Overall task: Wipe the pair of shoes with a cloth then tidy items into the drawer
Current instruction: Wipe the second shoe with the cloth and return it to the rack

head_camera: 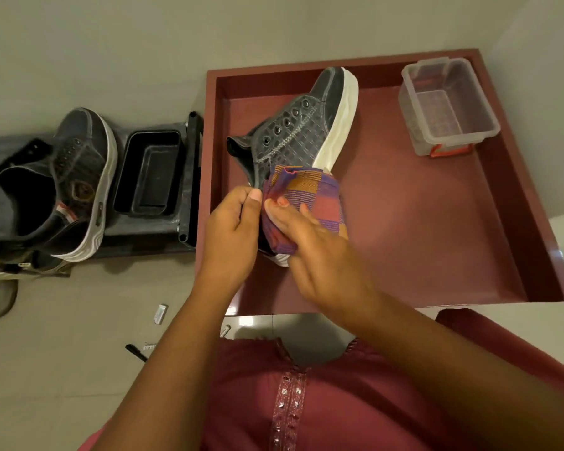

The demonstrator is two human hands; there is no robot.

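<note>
A dark grey shoe (302,125) with a thick white sole lies on its side over the open maroon drawer (437,222), toe pointing away. My left hand (232,229) grips its heel collar. My right hand (310,239) holds a checked purple, orange and pink cloth (310,196) pressed over the heel, which the cloth hides. The second grey shoe (79,177) lies on its side on a dark low rack (189,177) at the left.
A clear plastic box (446,109) with a red clip stands in the drawer's far right corner. A black tray (150,174) sits on the rack beside the second shoe. A black pen (136,352) and small silver items (160,313) lie on the tiled floor.
</note>
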